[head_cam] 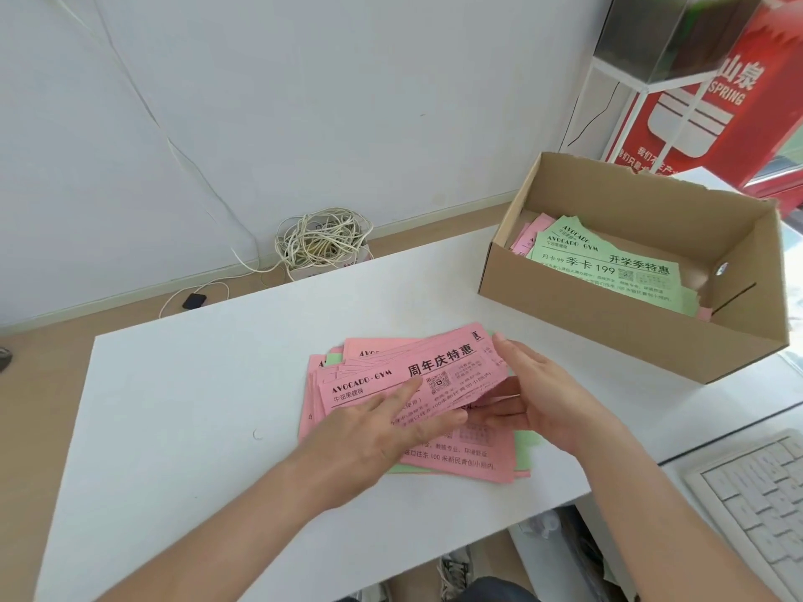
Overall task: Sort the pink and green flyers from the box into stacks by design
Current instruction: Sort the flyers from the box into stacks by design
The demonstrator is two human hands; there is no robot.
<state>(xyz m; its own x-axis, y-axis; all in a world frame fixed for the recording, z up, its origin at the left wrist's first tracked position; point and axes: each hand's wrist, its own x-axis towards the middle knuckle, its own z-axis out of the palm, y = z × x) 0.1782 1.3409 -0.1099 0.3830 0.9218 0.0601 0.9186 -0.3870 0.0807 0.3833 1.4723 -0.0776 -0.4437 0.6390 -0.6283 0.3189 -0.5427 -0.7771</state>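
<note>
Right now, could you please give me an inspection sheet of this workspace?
Surface: white table, flyers mid-table, box at far right.
Job's things: pink flyers fanned in a loose pile, green edges beneath; green flyers top the mix left in the box.
Clutter: keyboard at near right.
Hands: left hand rests flat on the pile; right hand holds the raised sheaf's right edge.
Cables: tangled white cables beyond the table's far edge.
Surroundings: white wall, red sign behind the box.
</note>
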